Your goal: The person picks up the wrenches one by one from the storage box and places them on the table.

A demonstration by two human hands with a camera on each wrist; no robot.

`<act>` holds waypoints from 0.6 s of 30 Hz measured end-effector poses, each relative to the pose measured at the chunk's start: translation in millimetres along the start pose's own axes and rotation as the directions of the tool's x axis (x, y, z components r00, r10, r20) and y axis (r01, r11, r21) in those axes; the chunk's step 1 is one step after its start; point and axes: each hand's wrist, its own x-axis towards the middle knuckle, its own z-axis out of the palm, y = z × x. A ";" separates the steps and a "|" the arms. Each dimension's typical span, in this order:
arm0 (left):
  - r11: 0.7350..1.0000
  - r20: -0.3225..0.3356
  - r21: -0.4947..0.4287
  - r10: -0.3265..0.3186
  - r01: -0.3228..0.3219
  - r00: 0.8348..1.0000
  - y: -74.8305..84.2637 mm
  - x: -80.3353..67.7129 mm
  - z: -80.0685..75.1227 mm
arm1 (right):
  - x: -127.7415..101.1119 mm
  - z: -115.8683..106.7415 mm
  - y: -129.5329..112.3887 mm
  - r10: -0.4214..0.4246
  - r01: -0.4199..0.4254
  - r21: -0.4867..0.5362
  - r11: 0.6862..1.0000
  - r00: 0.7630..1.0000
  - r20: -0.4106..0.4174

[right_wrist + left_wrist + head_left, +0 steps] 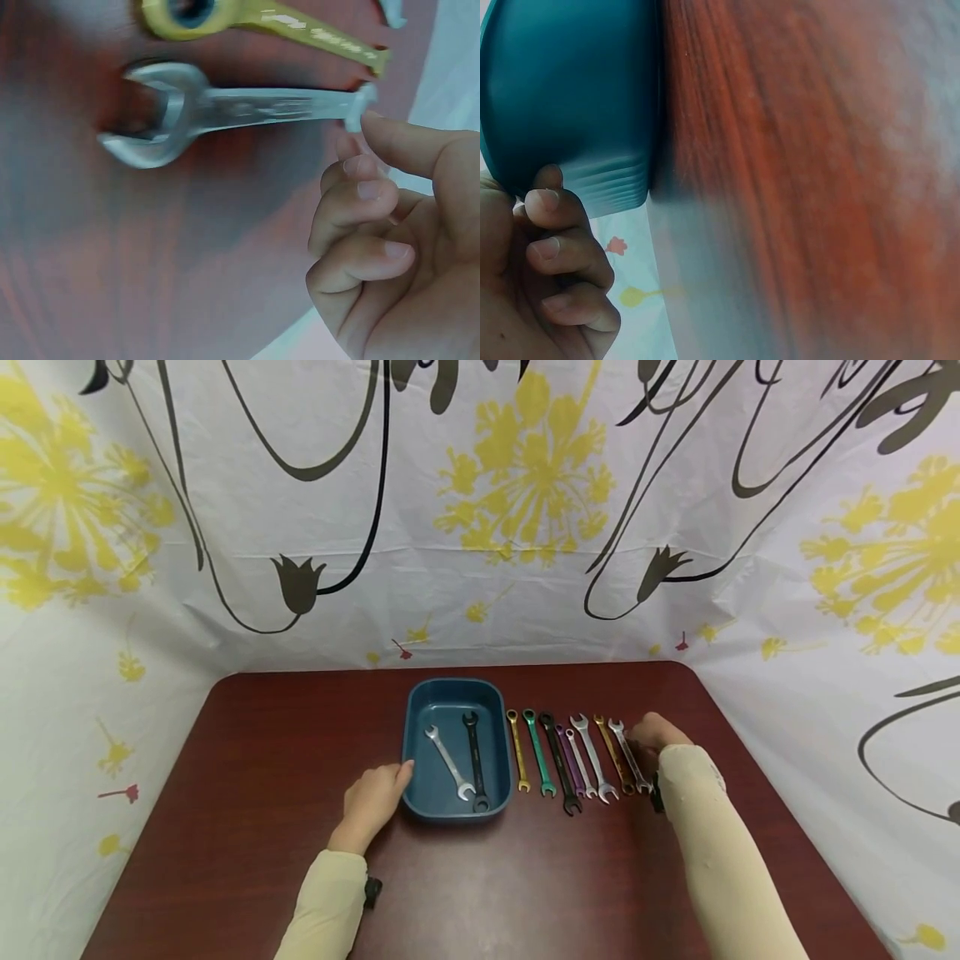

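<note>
In the head view a blue plastic bin [457, 818] stands on the table with a silver wrench [452, 764] and a black wrench [476, 760] in it. My left hand [375, 797] grips the bin's left rim, thumb over the edge. The left wrist view shows its fingers curled against the outer wall. To the right, my right hand [651, 732] is at the far end of the row's last silver wrench [630, 756]. In the right wrist view the thumb [405, 142] and a fingertip pinch that wrench's small end, while the other fingers curl below.
Several wrenches lie side by side between bin and right hand, among them a green one [538, 752], a long black one [561, 764] and a yellow one [615, 756]. A dark red wooden table [300, 735] bears everything. Patterned white cloth [480, 602] hangs behind it.
</note>
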 end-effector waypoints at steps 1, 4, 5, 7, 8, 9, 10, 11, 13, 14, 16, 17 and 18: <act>1.000 0.003 0.000 -0.002 0.002 1.000 -0.4 -0.2 0.2 | -0.7 -2.0 -3.2 -0.014 0.014 0.013 1.000 1.000 -0.001; 1.000 0.009 0.006 -0.007 0.007 1.000 -1.2 -0.2 1.0 | -1.9 -8.7 -15.3 -0.055 0.055 0.023 0.998 0.998 -0.003; 1.000 0.009 0.008 -0.008 0.008 1.000 -1.0 -0.1 1.0 | -2.3 -11.3 -20.0 -0.065 0.065 0.031 0.997 0.998 0.000; 1.000 0.009 0.017 -0.009 0.008 1.000 -1.0 0.3 1.3 | -2.9 -15.9 -30.5 -0.087 0.087 0.026 0.996 0.996 0.004; 1.000 0.008 0.021 -0.010 0.010 1.000 -0.9 0.3 1.2 | -2.6 -17.9 -36.1 -0.095 0.095 0.024 0.995 0.995 0.004; 1.000 0.007 0.021 -0.009 0.009 1.000 -0.6 0.3 1.0 | -2.5 -20.0 -41.7 -0.110 0.110 0.023 0.994 0.994 0.007; 1.000 0.005 0.022 -0.009 0.009 1.000 -0.4 0.1 0.9 | -2.4 -21.5 -47.5 -0.123 0.123 0.016 0.992 0.992 0.006; 1.000 0.005 0.021 -0.010 0.010 1.000 -0.2 -0.1 0.8 | -2.3 -22.8 -53.2 -0.134 0.134 0.005 0.991 0.991 0.008; 1.000 0.008 0.016 -0.012 0.011 1.000 0.2 -0.4 0.8 | -2.3 -24.4 -64.6 -0.165 0.166 -0.025 0.986 0.986 0.014; 1.000 0.010 0.015 -0.013 0.013 1.000 0.3 -0.5 0.8 | -2.5 -24.7 -70.2 -0.178 0.179 -0.032 0.983 0.984 0.017; 1.000 0.012 0.011 -0.017 0.017 1.000 0.6 -0.7 0.6 | -2.9 -24.6 -81.5 -0.204 0.205 -0.049 0.977 0.979 0.022; 1.000 0.011 0.011 -0.018 0.018 1.000 0.9 -0.6 0.6 | -3.4 -24.4 -87.3 -0.215 0.216 -0.056 0.975 0.976 0.025; 1.000 0.007 0.012 -0.020 0.020 1.000 1.3 -0.3 0.4 | -3.8 -24.0 -92.8 -0.225 0.226 -0.065 0.972 0.974 0.024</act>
